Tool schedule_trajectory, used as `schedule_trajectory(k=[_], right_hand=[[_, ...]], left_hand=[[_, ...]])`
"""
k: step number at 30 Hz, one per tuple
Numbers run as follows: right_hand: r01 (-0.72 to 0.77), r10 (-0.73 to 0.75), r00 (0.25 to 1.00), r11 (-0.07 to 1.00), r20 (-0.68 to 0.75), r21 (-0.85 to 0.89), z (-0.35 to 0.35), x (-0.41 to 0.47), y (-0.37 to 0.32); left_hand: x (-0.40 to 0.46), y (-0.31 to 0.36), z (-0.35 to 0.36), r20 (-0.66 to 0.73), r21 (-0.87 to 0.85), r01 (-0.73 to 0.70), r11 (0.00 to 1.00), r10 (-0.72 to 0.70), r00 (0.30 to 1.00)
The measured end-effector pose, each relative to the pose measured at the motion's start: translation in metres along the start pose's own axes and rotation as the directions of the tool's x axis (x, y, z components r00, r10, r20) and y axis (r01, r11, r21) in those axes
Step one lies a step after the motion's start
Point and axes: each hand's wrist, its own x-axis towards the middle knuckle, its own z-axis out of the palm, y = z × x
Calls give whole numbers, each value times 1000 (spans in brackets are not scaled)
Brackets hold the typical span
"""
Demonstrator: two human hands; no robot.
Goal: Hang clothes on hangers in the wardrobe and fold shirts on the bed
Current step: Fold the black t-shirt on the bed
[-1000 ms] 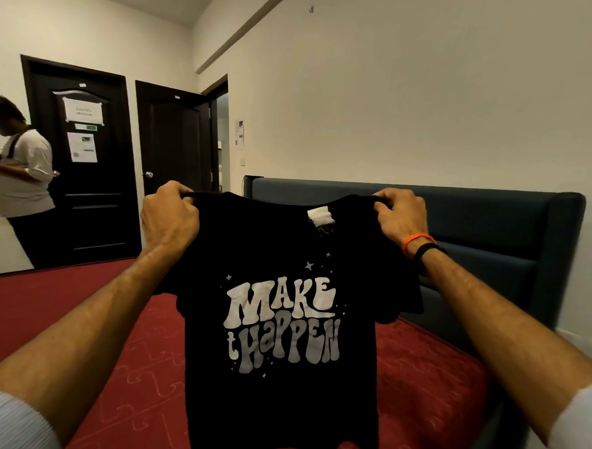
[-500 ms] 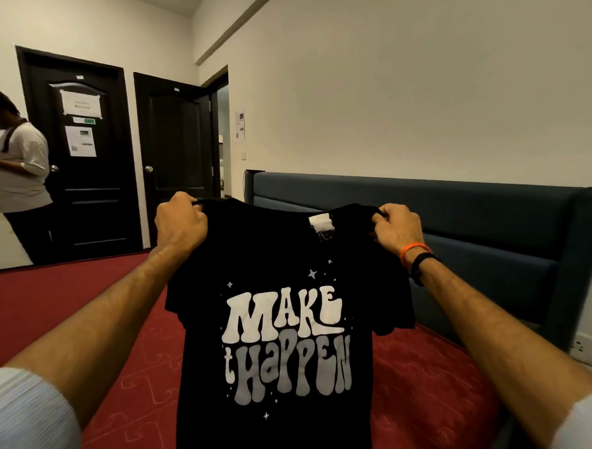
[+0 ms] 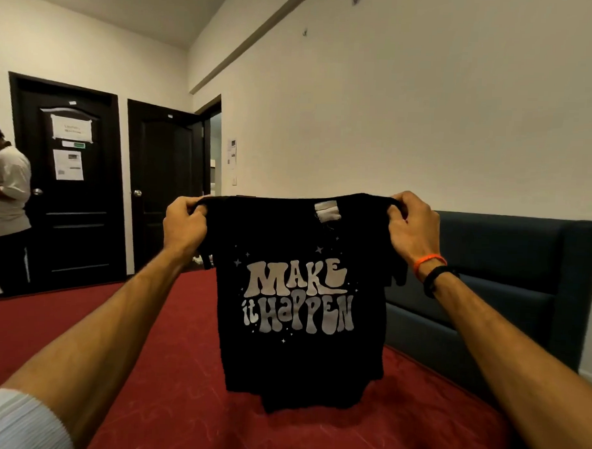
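Note:
A black T-shirt (image 3: 299, 365) printed with "MAKE it HAPPEN" in pale letters hangs in the air in front of me, its print facing me and a white label at the collar. My left hand (image 3: 184, 225) grips its left shoulder. My right hand (image 3: 410, 228), with an orange and a black band on the wrist, grips the right shoulder. The shirt's hem hangs just above the red bed cover (image 3: 147, 404).
A dark blue padded headboard (image 3: 506, 299) runs along the right wall. Two dark doors (image 3: 76, 216) stand at the far left, one with papers taped on it. A person in a white top (image 3: 7, 194) stands by the left door.
I have stretched my arms farther out and lifted the shirt, so its hem now shows above the bed. The whole print is now readable.

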Motion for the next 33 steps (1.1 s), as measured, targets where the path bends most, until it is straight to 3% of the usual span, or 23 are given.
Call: schedule_trajectory(k=[6,11,15,20,24,29,33], right_hand=[[88,-88,993,996,78,4,-18,-74,5],[137,-115,938,989,327,-46,-14,-190,24],[168,-133,855,986,502,-24,-6,-289,29],[233,-208,663,970,719,66,4,-398,15],[306,-333,448,929,830,208,21,-475,-5],[356,-479,270,856,835,376,42,-551,-38],[360,-595,203,784,777,506,52,-599,-72]], left_hand=[[-70,-41,-25,86,-196,53,979,-37,996],[-157,-118,-70,129,-182,274,944,-254,959],[-240,-182,-121,74,-172,459,872,-453,888],[-330,-227,-185,-47,-272,643,716,-677,734],[-383,-248,-221,-114,-386,698,602,-783,612],[-410,-260,-268,-242,-556,622,551,-823,513],[-423,-267,-317,-319,-594,599,537,-841,437]])
